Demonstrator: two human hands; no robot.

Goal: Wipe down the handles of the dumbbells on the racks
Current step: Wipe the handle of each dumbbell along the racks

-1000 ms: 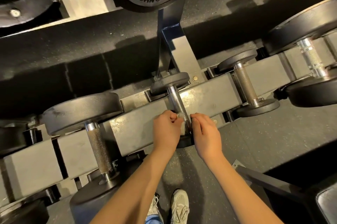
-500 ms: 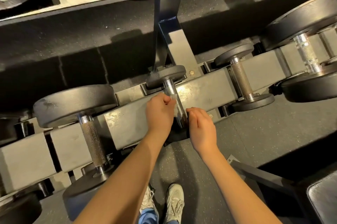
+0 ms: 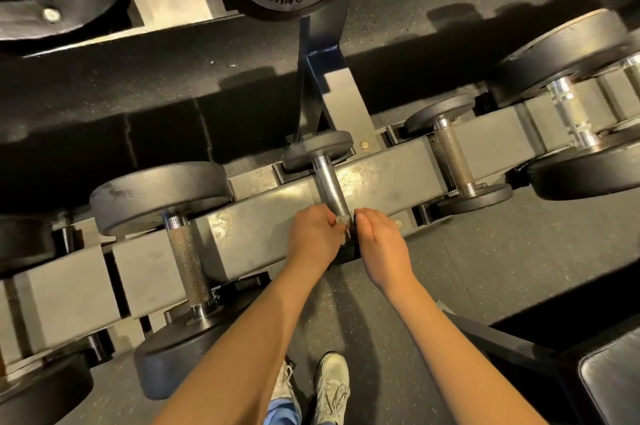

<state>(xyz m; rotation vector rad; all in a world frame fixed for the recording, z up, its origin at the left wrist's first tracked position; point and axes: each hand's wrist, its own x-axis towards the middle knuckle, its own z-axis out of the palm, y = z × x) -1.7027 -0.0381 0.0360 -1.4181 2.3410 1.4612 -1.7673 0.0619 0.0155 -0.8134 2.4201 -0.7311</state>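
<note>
Our left hand [image 3: 313, 234], pinching the wipe [image 3: 341, 221], slid back down the centre handle [image 3: 328, 187]; right hand [image 3: 381, 241] alongside, grip unclear; this handle nearly done

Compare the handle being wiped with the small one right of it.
The wiped handle is bright silver and slimmer; the right handle is duller, brownish, thicker. The left hand holds a wipe on the wiped handle; the right handle is untouched. Both are knurled, across the rail.

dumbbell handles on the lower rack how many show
4: left handle, middle handle, right handle, chrome handle far right; more may be cut off at the edges.
</note>
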